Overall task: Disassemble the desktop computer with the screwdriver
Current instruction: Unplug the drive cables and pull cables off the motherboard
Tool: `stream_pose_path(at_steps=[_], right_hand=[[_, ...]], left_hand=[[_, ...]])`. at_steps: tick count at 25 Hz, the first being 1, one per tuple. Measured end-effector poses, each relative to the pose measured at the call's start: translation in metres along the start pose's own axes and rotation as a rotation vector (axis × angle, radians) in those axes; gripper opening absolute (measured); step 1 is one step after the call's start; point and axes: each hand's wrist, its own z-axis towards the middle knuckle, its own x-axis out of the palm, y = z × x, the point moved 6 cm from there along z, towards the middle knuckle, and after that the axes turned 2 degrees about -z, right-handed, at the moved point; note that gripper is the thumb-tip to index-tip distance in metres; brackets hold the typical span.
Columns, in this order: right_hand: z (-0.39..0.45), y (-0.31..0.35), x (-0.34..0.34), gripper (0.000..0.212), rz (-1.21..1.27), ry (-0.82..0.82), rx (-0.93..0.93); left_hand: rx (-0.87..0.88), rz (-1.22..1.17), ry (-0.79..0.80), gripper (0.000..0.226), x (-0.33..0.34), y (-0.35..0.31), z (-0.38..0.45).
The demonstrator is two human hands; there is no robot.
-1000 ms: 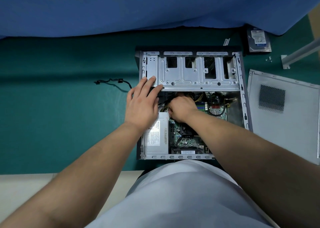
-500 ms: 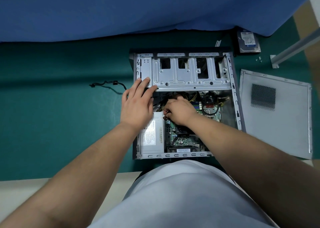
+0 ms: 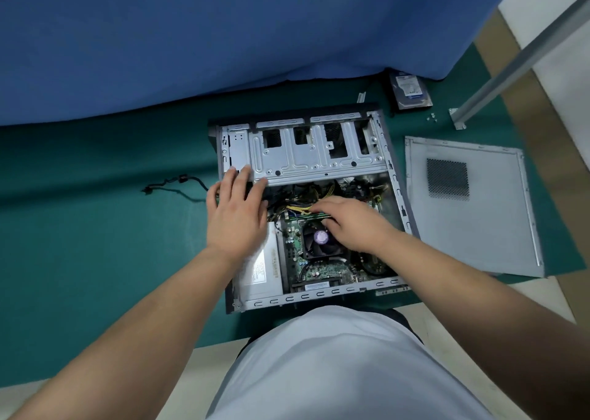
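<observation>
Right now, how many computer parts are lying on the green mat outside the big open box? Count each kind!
Hard drive: 1
Side panel: 1
Loose black cable: 1
Small screws: about 4, too tiny to be sure
Total: about 7

A green mat [image 3: 79,228] is covering the work surface and is carrying everything here. The open computer case [image 3: 396,177] is lying on it directly under both hands. A loose black cable [image 3: 172,183] is lying just beyond the left hand's outer side. The removed side panel [image 3: 491,221] is lying flat to the right of the right hand. A hard drive [image 3: 410,92] and a few small screws [image 3: 431,118] are sitting farther off, beyond the right hand.
</observation>
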Motion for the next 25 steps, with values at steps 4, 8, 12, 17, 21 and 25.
stream_pose_path(at_steps=[4,8,12,17,21,25], right_hand=[[-0.038,-0.037,-0.053,0.023,0.067,-0.331,0.005],[-0.073,-0.140,-0.083,0.018,0.313,-0.708,0.412],[-0.063,-0.216,-0.029,0.034,0.415,-0.363,0.731],[-0.027,-0.226,0.001,0.048,0.442,-0.165,0.727],[-0.010,-0.229,0.002,0.029,0.320,-0.166,0.796],[-0.006,-0.231,0.001,0.017,0.325,-0.105,0.821]], left_hand=[[0.226,0.031,0.048,0.048,0.011,-0.049,0.006],[0.229,0.029,0.089,0.053,0.023,-0.072,0.025],[0.158,0.007,0.193,0.058,0.035,-0.072,0.045],[0.114,-0.036,0.206,0.073,0.043,-0.071,0.041],[0.096,-0.051,0.236,0.083,0.045,-0.068,0.043],[0.101,-0.074,0.228,0.085,0.045,-0.069,0.043]])
